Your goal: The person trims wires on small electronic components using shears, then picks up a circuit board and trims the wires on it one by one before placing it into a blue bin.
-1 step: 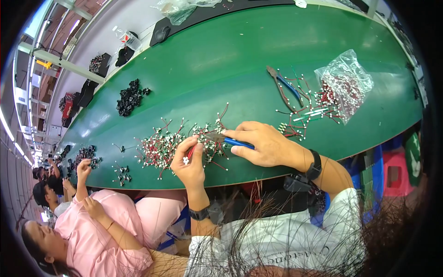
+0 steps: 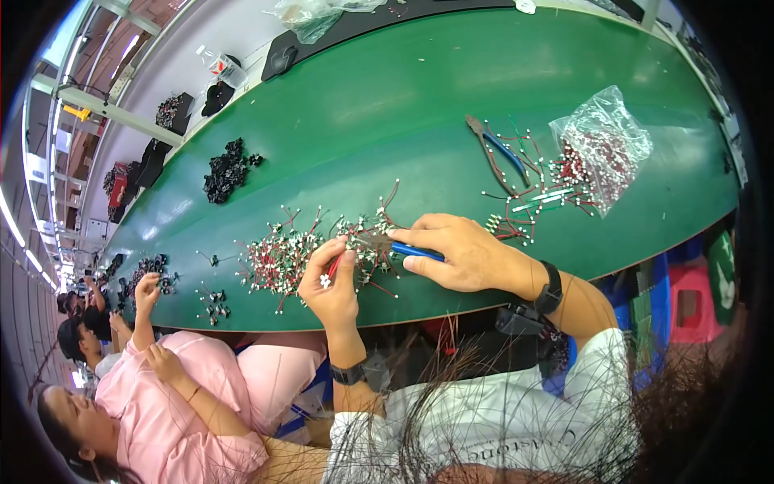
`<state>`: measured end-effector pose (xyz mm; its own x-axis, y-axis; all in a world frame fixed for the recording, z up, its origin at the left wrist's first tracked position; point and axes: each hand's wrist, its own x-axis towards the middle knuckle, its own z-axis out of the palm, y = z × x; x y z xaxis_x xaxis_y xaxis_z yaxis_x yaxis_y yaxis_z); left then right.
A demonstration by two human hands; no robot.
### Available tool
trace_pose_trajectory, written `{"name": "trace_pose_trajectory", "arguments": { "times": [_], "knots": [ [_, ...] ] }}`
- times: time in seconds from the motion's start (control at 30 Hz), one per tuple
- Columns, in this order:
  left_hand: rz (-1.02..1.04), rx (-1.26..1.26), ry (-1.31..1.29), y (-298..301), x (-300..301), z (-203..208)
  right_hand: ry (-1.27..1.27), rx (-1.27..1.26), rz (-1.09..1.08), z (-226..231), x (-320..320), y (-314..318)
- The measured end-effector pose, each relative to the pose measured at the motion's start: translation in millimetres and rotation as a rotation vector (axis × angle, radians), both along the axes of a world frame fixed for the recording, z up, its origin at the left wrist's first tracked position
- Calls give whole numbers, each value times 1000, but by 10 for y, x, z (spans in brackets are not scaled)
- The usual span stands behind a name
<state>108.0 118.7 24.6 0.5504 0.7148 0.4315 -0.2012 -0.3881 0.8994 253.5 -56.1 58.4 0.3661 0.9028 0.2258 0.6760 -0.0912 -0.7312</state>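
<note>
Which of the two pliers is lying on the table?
The spread-handled pliers left of the clear plastic bag; the other pair is in the right hand.

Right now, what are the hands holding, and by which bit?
The right hand holds pliers by their blue handles; the left hand holds a white connector by its red wires.

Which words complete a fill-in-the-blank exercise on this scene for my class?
1. The right hand holds a tool with a ____ handle.
2. The wire in the left hand is ____.
3. On the table, the clear bag lies to the ____ of both hands.

Missing words: blue; red; right.
</note>
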Motion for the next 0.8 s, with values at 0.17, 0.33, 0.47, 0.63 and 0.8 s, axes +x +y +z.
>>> {"name": "trace_pose_trajectory", "arguments": {
  "times": [0.17,0.33,0.47,0.63,0.8],
  "knots": [
    [-14,19,19,-6,-16,15,91,-33,60,35,-12,6],
    [-26,124,25,0,0,14,70,-66,59,51,-2,9],
    [-97,62,-38,27,0,-24,73,-57,97,38,33,15],
    [-233,-334,-320,38,15,-110,815,-112,156,110,14,49],
    [-159,-477,-225,36,17,-83,55,88,-91,-34,1,39]
  ]
}}
